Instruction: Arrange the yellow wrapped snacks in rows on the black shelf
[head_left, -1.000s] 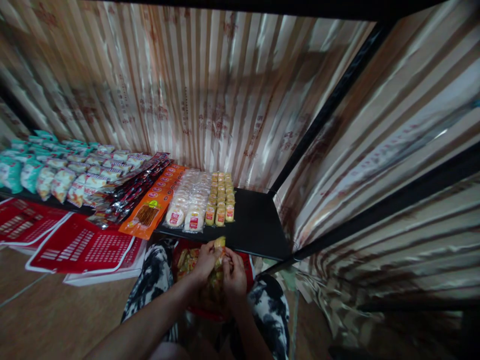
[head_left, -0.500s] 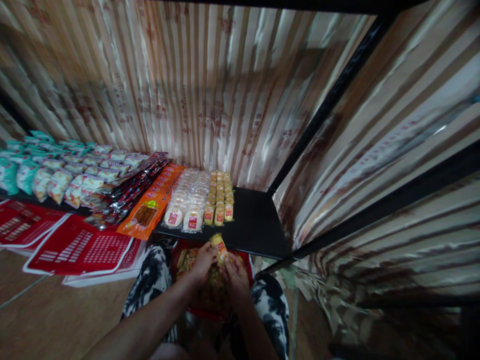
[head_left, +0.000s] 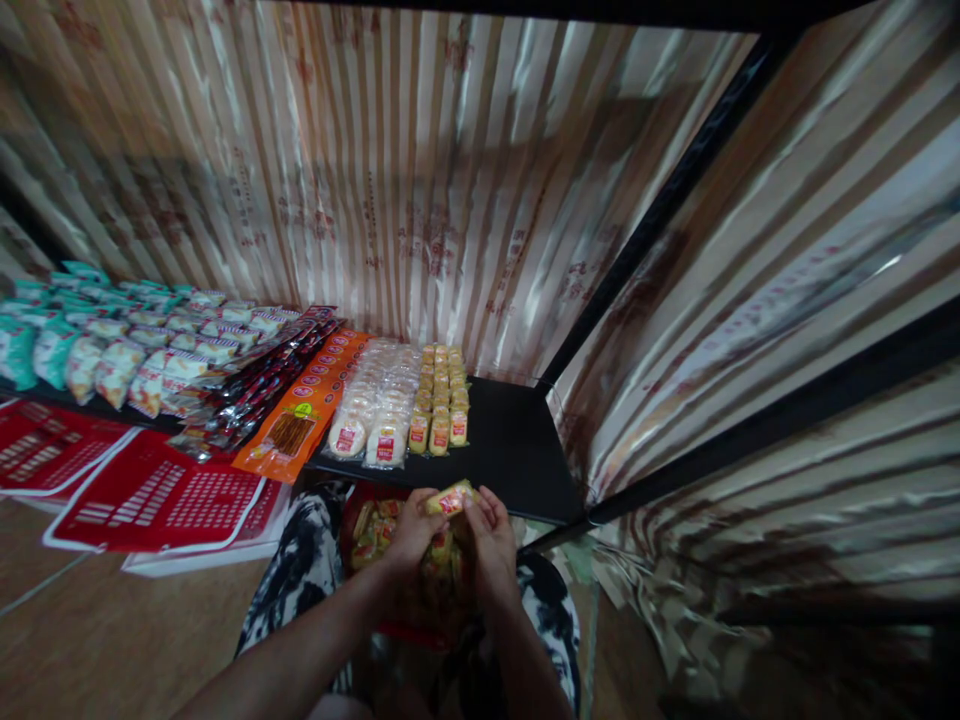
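Between my two hands is a small yellow-wrapped snack packet (head_left: pixel 451 498) with a red and white label, lying crosswise. My left hand (head_left: pixel 412 528) is closed on its left end, and my right hand (head_left: pixel 491 530) pinches the right end. Just below them, between my knees, a red basket (head_left: pixel 431 637) holds many similar yellow snack packets (head_left: pixel 367 535), partly covered by my forearms. Beyond my hands, rows of the same yellow packets (head_left: pixel 439 400) stand on the black shelf (head_left: pixel 510 440).
Left of the yellow rows lie clear-wrapped round white crackers (head_left: pixel 386 440), an orange snack bag (head_left: pixel 292 425), dark packets (head_left: pixel 262 380) and white and teal bags (head_left: pixel 52 350). Red baskets (head_left: pixel 161 500) sit on the floor at left. A black shelf post (head_left: pixel 652 230) slants up at right.
The packet has turned from nearly upright to lying crosswise. My right hand has shifted slightly up and right, now at the packet's right end.
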